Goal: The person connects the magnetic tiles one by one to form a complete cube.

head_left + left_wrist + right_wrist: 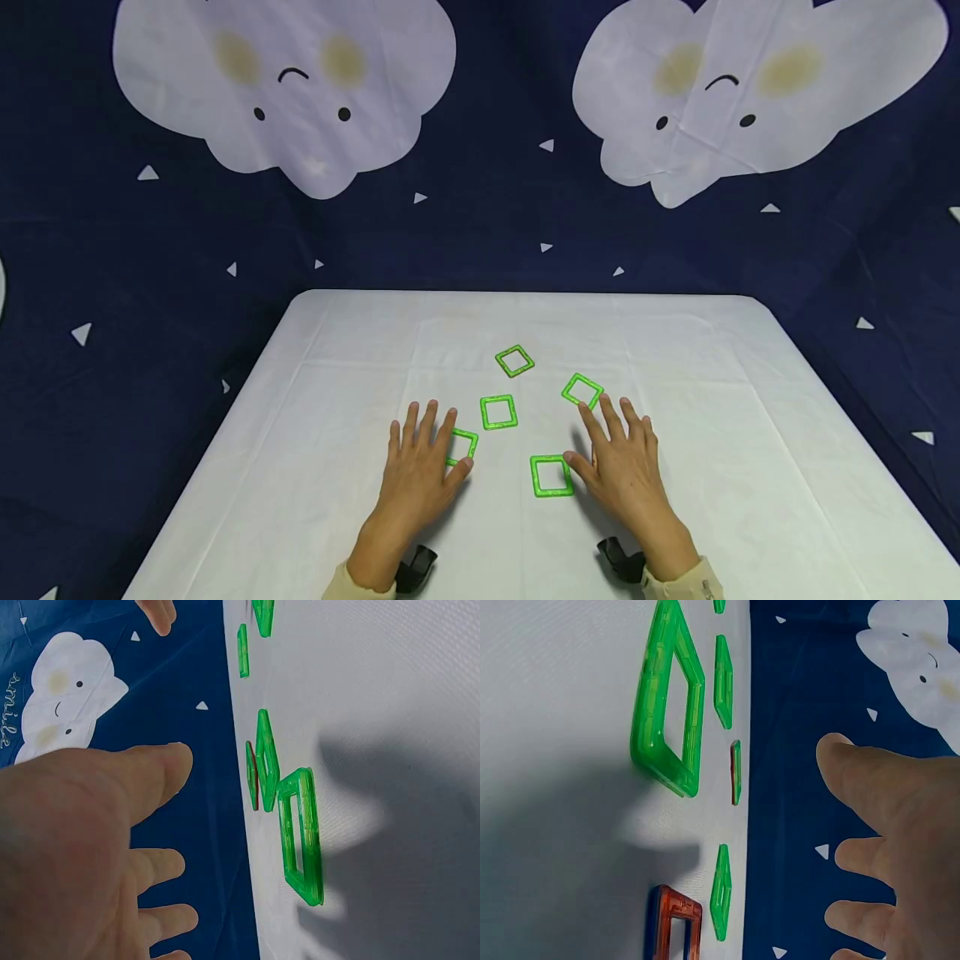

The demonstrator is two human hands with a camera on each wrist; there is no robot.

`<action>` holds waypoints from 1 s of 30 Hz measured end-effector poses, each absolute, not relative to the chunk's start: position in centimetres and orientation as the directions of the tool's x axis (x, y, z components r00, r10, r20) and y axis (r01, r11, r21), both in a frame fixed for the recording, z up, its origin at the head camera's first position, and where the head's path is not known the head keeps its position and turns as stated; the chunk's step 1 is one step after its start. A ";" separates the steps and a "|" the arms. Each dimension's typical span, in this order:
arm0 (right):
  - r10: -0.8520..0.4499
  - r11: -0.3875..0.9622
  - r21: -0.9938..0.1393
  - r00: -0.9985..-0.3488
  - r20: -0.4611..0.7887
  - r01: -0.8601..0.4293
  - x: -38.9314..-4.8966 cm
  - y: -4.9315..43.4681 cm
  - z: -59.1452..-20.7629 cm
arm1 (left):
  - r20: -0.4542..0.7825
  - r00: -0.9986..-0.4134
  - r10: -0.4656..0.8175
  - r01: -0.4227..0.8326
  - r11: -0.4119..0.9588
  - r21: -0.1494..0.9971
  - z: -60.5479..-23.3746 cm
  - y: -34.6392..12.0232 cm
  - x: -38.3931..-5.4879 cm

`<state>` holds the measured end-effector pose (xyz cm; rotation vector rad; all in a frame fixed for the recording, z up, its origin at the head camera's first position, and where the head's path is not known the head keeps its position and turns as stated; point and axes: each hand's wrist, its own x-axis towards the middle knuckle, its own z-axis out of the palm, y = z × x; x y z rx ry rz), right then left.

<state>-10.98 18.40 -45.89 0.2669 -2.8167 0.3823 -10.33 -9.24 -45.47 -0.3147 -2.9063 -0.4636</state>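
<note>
Several green square tiles, each an open frame, lie flat on the white table. My left hand (416, 475), fingers spread, hovers over the table; its fingers partly cover one green tile (473, 446). Fingers likewise extended, my right hand (626, 471) hovers beside the nearest green tile (553, 492), its thumb overlapping that tile's corner in the head view. Its index fingertip overlaps another green tile (589, 381). Neither hand holds anything. The right wrist view shows a red and blue square tile (679, 904), hidden behind the right hand in the head view.
Between the hands is a green tile (498, 426), with another green tile (504, 367) behind it. The white table (360, 342) ends at a dark blue cloth backdrop (480, 225) with printed clouds.
</note>
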 end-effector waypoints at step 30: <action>-0.212 0.927 -0.228 -0.918 0.334 -0.297 -11.2 17.9 -46.4 | 0.180 -0.940 0.289 0.333 0.891 0.308 -46.5 -10.4 -11.4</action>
